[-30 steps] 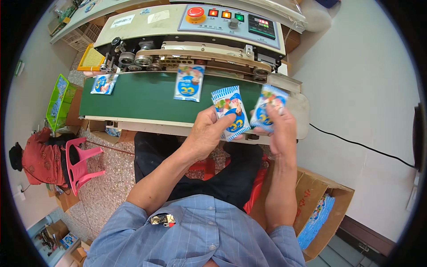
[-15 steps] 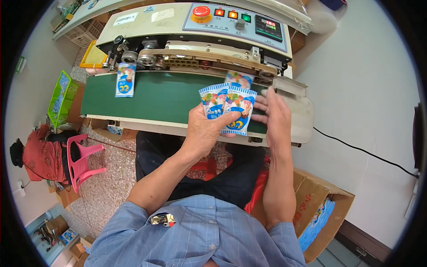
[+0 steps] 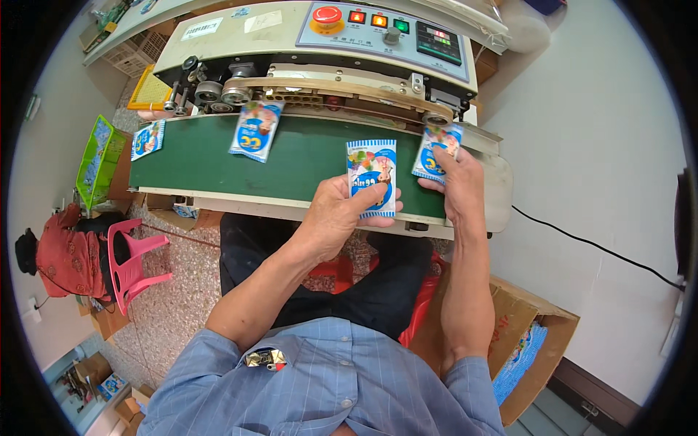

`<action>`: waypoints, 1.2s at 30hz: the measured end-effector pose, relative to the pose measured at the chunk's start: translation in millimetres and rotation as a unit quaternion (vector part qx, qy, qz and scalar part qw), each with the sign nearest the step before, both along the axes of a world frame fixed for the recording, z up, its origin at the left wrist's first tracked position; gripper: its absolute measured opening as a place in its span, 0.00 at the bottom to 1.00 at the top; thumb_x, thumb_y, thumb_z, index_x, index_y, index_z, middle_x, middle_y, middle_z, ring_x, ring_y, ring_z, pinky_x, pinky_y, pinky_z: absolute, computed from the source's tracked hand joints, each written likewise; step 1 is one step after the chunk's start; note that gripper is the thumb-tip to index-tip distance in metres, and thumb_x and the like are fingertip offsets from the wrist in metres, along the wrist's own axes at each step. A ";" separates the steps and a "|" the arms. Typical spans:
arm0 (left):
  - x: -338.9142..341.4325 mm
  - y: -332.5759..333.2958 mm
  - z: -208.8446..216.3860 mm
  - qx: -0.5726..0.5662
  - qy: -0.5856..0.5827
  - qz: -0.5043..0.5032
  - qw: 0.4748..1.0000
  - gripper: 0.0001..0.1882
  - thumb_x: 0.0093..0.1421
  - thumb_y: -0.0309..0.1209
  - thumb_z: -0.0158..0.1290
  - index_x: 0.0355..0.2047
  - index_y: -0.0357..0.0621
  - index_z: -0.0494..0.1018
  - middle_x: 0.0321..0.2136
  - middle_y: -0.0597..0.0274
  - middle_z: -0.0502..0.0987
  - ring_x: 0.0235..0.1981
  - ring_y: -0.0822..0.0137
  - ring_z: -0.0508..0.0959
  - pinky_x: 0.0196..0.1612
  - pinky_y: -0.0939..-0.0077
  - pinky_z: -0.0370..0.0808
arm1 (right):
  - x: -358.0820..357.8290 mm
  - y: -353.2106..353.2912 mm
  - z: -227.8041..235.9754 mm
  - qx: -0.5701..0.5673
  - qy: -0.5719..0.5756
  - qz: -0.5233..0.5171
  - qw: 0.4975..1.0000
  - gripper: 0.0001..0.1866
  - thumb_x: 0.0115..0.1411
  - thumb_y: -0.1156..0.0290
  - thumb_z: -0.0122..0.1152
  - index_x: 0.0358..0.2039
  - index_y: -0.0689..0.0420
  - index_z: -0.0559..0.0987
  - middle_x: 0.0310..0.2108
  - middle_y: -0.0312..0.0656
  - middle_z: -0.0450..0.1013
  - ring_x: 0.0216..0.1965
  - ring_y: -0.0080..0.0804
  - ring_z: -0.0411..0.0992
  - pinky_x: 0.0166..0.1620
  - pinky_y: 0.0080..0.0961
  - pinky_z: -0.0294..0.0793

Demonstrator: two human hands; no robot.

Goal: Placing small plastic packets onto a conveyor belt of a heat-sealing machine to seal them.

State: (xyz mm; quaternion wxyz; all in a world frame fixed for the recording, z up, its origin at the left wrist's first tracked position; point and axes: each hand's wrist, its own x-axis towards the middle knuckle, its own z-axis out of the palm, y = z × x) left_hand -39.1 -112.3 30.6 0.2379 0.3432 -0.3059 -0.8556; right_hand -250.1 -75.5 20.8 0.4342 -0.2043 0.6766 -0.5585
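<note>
My left hand [image 3: 342, 203] pinches a blue-and-white printed packet [image 3: 372, 174] upright above the near edge of the green conveyor belt [image 3: 196, 163]. My right hand [image 3: 459, 182] grips a second packet [image 3: 437, 151] between thumb and fingers. That packet's upper end is at the right end of the band sealing machine [image 3: 349, 76], by the roller. A third packet [image 3: 257, 131] hangs from the sealing band further left, over the belt. At the belt's left end lies another packet [image 3: 148, 140], tilted.
The machine's control panel [image 3: 385, 36] has a red knob and lit buttons. A cardboard box [image 3: 542, 363] with packets inside stands at my right. On the left are a green basket [image 3: 100, 160] and a pink plastic chair [image 3: 127, 254]. A black cable [image 3: 582, 240] runs along the right wall.
My right hand has taken one packet from the left hand's pair to the sealer's right end. The packet in the machine has travelled left; the leftmost one has moved to the belt's end.
</note>
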 end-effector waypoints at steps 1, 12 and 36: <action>-0.8 -0.6 1.7 0.008 0.000 -0.012 1.000 0.17 0.65 0.28 0.55 0.51 0.30 0.71 0.43 0.52 0.79 0.42 0.62 0.83 0.40 0.74 0.85 | 4.5 -4.8 -0.4 -0.007 -0.005 0.027 1.000 0.15 0.65 0.65 0.59 0.46 0.64 0.77 0.36 0.40 0.78 0.31 0.24 0.78 0.29 0.20 0.83; -13.5 7.2 -5.6 0.014 0.051 -0.125 0.991 0.18 0.63 0.29 0.58 0.51 0.33 0.72 0.47 0.51 0.78 0.45 0.61 0.82 0.44 0.69 0.83 | 41.2 38.0 9.8 -0.023 -0.073 0.146 0.986 0.17 0.66 0.63 0.58 0.49 0.63 0.75 0.38 0.41 0.78 0.35 0.25 0.78 0.35 0.24 0.78; 40.2 79.1 -37.0 0.058 -0.010 -0.236 0.970 0.17 0.65 0.34 0.56 0.49 0.36 0.73 0.43 0.51 0.80 0.40 0.63 0.83 0.39 0.72 0.83 | 2.3 32.1 91.3 -0.021 0.341 0.117 0.933 0.17 0.64 0.58 0.60 0.36 0.62 0.80 0.27 0.39 0.77 0.30 0.25 0.77 0.30 0.22 0.78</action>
